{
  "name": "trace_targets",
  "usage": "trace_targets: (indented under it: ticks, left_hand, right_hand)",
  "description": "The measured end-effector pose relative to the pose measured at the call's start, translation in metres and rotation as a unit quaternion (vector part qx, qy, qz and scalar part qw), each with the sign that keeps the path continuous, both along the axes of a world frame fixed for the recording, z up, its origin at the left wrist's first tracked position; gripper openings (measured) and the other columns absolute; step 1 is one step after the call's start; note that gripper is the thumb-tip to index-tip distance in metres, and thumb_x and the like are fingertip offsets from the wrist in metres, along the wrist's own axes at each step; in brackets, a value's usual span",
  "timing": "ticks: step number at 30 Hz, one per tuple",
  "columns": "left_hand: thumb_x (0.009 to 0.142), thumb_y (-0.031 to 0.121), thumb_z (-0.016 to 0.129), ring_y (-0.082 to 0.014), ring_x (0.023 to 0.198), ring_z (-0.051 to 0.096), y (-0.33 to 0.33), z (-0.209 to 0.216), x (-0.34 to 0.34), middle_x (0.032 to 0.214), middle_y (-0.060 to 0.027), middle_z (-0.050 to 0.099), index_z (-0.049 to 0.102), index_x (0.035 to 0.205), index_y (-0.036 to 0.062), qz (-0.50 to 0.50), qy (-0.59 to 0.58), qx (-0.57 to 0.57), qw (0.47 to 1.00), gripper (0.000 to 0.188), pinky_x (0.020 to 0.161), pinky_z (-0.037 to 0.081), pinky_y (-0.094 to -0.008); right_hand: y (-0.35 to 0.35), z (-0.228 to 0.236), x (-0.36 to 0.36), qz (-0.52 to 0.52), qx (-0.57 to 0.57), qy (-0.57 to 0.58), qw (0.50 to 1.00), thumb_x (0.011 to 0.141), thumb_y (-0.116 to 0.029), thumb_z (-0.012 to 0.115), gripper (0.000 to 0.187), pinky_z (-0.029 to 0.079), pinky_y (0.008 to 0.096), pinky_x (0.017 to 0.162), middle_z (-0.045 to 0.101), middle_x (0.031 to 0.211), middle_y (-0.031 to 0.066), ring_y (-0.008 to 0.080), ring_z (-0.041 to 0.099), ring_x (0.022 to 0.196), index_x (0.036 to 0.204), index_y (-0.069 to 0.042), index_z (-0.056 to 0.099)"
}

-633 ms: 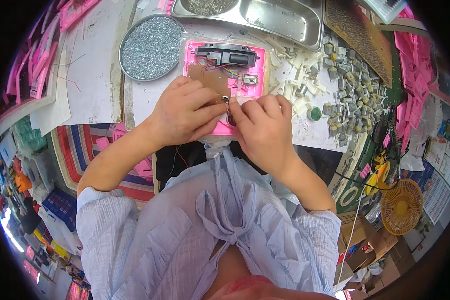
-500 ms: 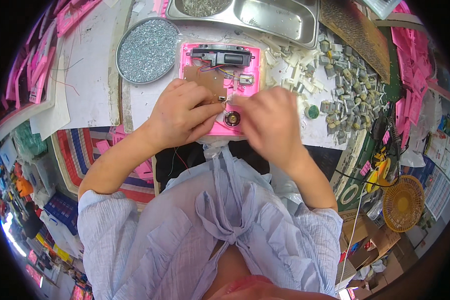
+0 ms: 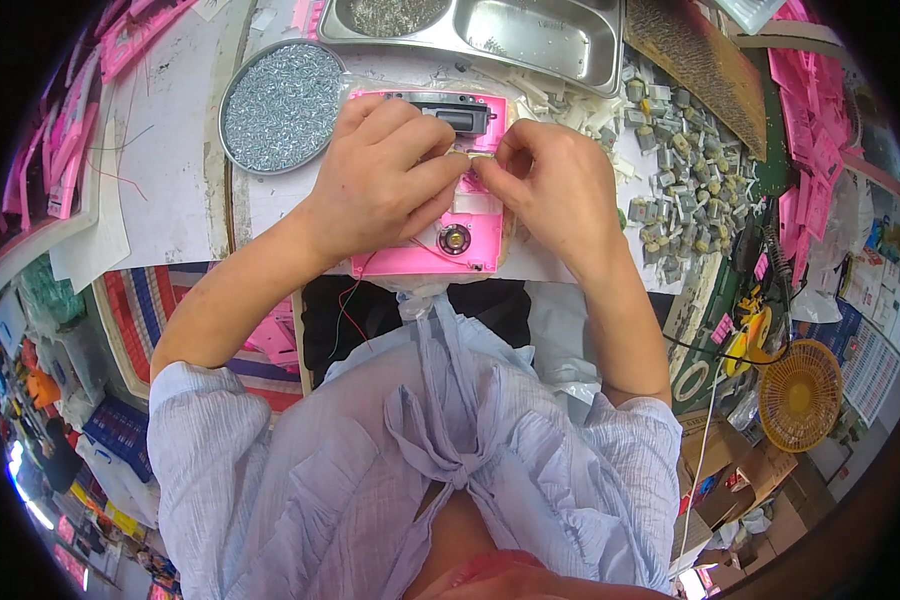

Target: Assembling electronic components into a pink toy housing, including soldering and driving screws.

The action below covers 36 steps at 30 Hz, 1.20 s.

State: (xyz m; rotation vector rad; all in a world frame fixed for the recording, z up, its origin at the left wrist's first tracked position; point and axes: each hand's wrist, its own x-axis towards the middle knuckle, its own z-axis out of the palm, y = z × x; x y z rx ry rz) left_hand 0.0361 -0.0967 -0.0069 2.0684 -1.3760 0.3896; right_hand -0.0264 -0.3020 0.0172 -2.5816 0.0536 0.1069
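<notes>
A pink plastic housing lies on the table in front of me. At its far end sits a black moulded part, and a small dark round part with a brass-coloured centre lies near its close end. My left hand reaches over the left half of the housing, fingers bent and pinched. My right hand comes in from the right, thumb and forefinger pressed together. Both sets of fingertips meet just below the black part, over a small piece they mostly hide. Thin wires hang off the housing's near left side.
A round tray full of small screws stands at the far left. Behind the housing is a divided steel tray. Many small metal motors and white plastic pieces are heaped to the right. A yellow basket sits lower right.
Both hands have moved farther up the housing, from near the round part to just below the black part. My left hand now covers the brown board that showed before.
</notes>
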Motion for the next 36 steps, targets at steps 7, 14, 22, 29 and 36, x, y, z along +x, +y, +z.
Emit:
trace_targets:
  ticks: [7, 14, 22, 29, 36]
  left_hand:
    - [0.074, 0.020, 0.075, -0.0206, 0.093, 0.058, -0.001, -0.005, 0.000, 0.097, 0.0003, 0.063, 0.075, 0.096, 0.0113, -0.013, -0.019, 0.024, 0.999, 0.024, 0.088, 0.041, -0.0402]
    - [0.074, 0.015, 0.077, -0.0225, 0.093, 0.059, 0.000, -0.004, 0.002, 0.098, -0.0017, 0.063, 0.076, 0.100, 0.0122, -0.031, 0.004, 0.033, 0.999, 0.026, 0.091, 0.039, -0.0410]
    - [0.074, 0.020, 0.075, -0.0206, 0.093, 0.056, -0.001, -0.010, 0.005, 0.093, -0.0003, 0.059, 0.074, 0.092, 0.0107, -0.029, -0.020, 0.024, 0.999, 0.021, 0.088, 0.040, -0.0401]
    - [0.076, 0.012, 0.075, -0.0222, 0.093, 0.059, -0.004, -0.009, 0.003, 0.094, -0.0022, 0.063, 0.075, 0.096, 0.0104, -0.037, 0.012, 0.019, 0.999, 0.021, 0.090, 0.040, -0.0407]
    - [0.075, 0.016, 0.075, -0.0208, 0.091, 0.056, -0.002, -0.007, 0.004, 0.092, -0.0006, 0.060, 0.074, 0.092, 0.0088, -0.036, 0.012, 0.015, 0.999, 0.019, 0.085, 0.040, -0.0382]
  right_hand:
    - [0.011, 0.009, 0.001, 0.019, -0.103, -0.037, 0.994, 0.078, -0.027, 0.073, 0.024, 0.056, 0.0475, 0.069, 0.068, 0.069, 0.0176, 0.0358, 0.070, 0.071, 0.075, -0.003, 0.071]
    - [0.000, 0.003, 0.002, -0.039, 0.017, 0.062, 0.997, 0.078, -0.019, 0.070, 0.017, 0.057, 0.0470, 0.069, 0.070, 0.073, 0.0177, 0.0339, 0.072, 0.072, 0.076, -0.003, 0.072]
    - [0.029, 0.036, 0.013, 0.149, -0.269, 0.034, 0.951, 0.075, -0.014, 0.070, 0.008, 0.058, 0.0446, 0.064, 0.072, 0.076, 0.0143, 0.0310, 0.074, 0.076, 0.076, -0.007, 0.075]
    - [-0.034, -0.001, 0.025, 0.029, 0.150, 0.219, 0.964, 0.089, -0.019, 0.075, 0.022, 0.050, 0.0300, 0.061, 0.070, 0.074, 0.0079, 0.0150, 0.064, 0.066, 0.083, 0.001, 0.072]
    - [-0.031, -0.001, 0.023, -0.002, 0.215, 0.239, 0.947, 0.091, -0.018, 0.076, 0.022, 0.046, 0.0250, 0.058, 0.067, 0.070, 0.0012, 0.0064, 0.058, 0.063, 0.081, 0.001, 0.071]
